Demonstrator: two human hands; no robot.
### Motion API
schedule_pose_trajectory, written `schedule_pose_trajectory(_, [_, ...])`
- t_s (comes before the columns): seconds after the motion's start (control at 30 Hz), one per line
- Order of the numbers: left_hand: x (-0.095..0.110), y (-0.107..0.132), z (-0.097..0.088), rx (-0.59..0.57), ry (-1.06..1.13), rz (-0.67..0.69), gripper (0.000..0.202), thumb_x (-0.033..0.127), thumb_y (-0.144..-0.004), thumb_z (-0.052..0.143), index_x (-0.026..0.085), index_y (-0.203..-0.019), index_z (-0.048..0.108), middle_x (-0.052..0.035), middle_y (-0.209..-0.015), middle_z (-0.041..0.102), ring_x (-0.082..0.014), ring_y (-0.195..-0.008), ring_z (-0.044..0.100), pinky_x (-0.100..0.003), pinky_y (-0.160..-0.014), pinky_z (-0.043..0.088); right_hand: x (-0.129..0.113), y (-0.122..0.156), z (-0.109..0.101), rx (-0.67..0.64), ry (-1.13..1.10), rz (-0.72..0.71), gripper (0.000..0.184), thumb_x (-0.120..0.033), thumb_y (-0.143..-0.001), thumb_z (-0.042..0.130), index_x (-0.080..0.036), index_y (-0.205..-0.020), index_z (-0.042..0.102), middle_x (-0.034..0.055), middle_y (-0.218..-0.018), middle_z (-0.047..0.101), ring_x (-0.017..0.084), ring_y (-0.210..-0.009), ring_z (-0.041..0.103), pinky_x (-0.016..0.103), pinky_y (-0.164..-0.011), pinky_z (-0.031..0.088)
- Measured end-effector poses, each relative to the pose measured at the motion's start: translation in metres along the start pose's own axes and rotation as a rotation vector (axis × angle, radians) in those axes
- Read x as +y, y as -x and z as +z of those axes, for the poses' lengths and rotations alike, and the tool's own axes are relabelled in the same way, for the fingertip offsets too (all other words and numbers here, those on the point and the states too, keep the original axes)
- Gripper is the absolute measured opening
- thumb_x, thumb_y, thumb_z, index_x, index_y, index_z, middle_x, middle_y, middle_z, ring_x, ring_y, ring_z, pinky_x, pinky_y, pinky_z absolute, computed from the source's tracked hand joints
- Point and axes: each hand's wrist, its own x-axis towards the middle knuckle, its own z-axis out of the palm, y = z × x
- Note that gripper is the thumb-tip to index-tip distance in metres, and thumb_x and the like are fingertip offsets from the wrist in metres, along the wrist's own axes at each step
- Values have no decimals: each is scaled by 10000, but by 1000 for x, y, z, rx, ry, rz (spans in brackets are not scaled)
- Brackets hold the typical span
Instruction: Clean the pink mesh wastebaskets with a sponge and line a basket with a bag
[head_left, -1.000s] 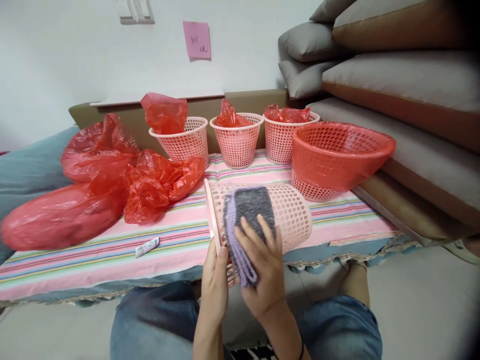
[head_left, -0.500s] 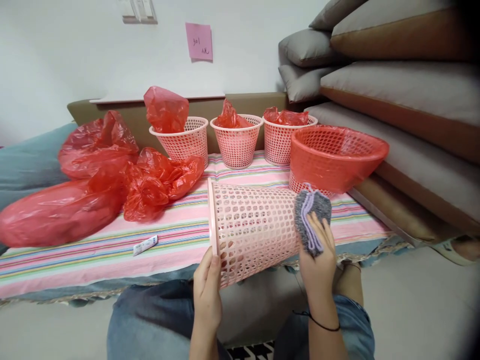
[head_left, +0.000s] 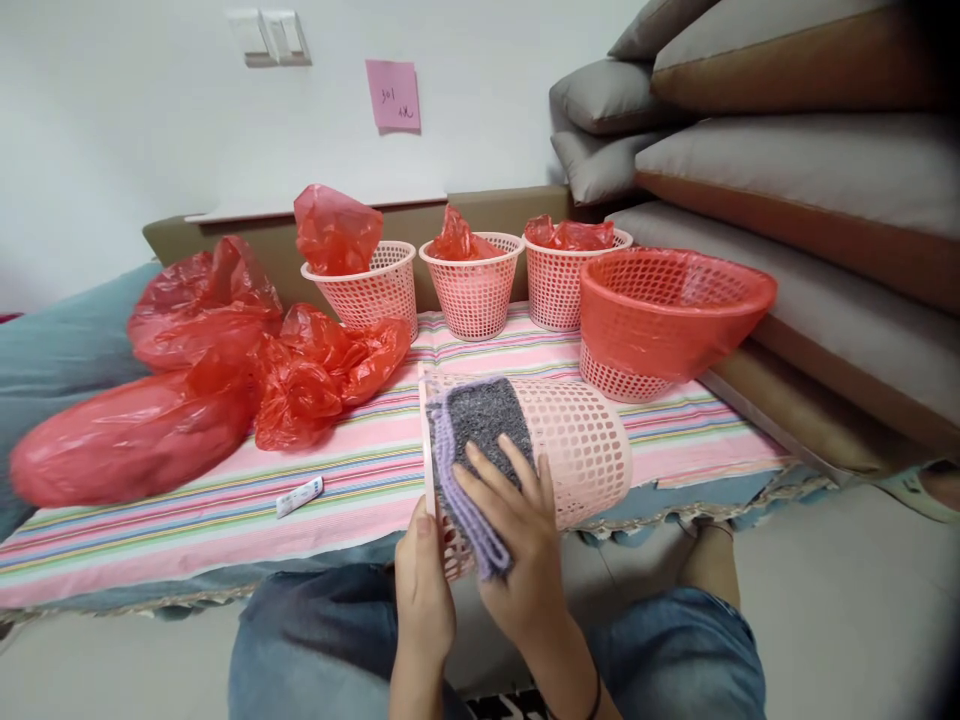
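A pink plastic mesh basket [head_left: 585,440] lies on its side over the front edge of a striped cloth, its mouth toward the left. My left hand [head_left: 421,590] grips the basket's rim from below, fingers closed on it. My right hand [head_left: 517,545] presses a grey and purple cloth [head_left: 476,435] flat against the basket's side near the rim, fingers spread over the cloth and holding it there. Both forearms rise from my lap, over blue jeans.
Three pink baskets [head_left: 474,285] with red bags stand in a row at the back. A larger basket lined in red plastic [head_left: 667,315] stands at the right. Red plastic bags [head_left: 195,380] pile up at the left. A small white tube [head_left: 298,496] lies on the striped cloth [head_left: 225,510]. Grey cushions [head_left: 787,160] stack at the right.
My right hand carried the cloth from the basket's bottom end at the right back along its side to the rim. The left hand stayed on the rim.
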Motion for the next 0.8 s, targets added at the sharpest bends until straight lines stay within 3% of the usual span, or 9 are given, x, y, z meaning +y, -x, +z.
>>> schedule_pose_trajectory(0.1, [-3, 3, -3, -102, 111, -59, 597, 611, -883, 489, 138, -1210, 651, -132, -1090, 731, -282, -1009, 682, -393, -898, 539, 35, 4, -17, 13, 60, 76, 522, -211, -836, 495, -302, -1350, 519, 14, -1421, 553, 282, -1431, 331, 603, -1165, 159])
schedule_pose_trajectory(0.2, [-7, 6, -8, -188, 156, -143, 615, 610, -881, 500, 138, -1250, 636, -152, -1108, 727, -288, -959, 704, -402, -852, 564, 70, 11, -32, 167, 149, 191, 493, -228, -850, 506, -284, -1339, 542, 53, -1410, 562, 302, -1412, 361, 653, -1136, 186])
schedule_pose_trajectory(0.3, [-13, 7, -11, -168, 167, -121, 608, 619, -870, 513, 135, -1204, 669, -156, -1105, 729, -289, -971, 703, -413, -895, 552, 91, 20, -39, 263, 195, 278, 481, -273, -879, 511, -269, -1360, 531, 86, -1418, 550, 320, -1409, 364, 685, -1114, 199])
schedule_pose_trajectory(0.4, [-20, 7, -10, -106, 172, -56, 584, 619, -878, 499, 143, -1159, 687, -142, -1076, 739, -290, -1043, 680, -421, -963, 518, 97, 25, -38, 259, 212, 304, 507, -346, -902, 527, -269, -1402, 487, 95, -1457, 508, 326, -1430, 327, 687, -1113, 205])
schedule_pose_trajectory(0.57, [-22, 6, -5, -106, 125, -22, 599, 623, -899, 453, 131, -1165, 666, -133, -1053, 738, -286, -1079, 664, -419, -1003, 486, 85, 21, -29, 183, 273, 271, 531, -398, -937, 501, -276, -1448, 424, 84, -1488, 471, 327, -1463, 259, 707, -1124, 141])
schedule_pose_trajectory(0.8, [-13, 5, -5, -96, -19, 94, 621, 655, -898, 406, 162, -1175, 664, -115, -1131, 718, -272, -1126, 628, -397, -1043, 445, 8, 13, 0, -83, 144, -2, 560, -316, -941, 472, -256, -1484, 344, 29, -1528, 420, 296, -1494, 173, 636, -1176, 76])
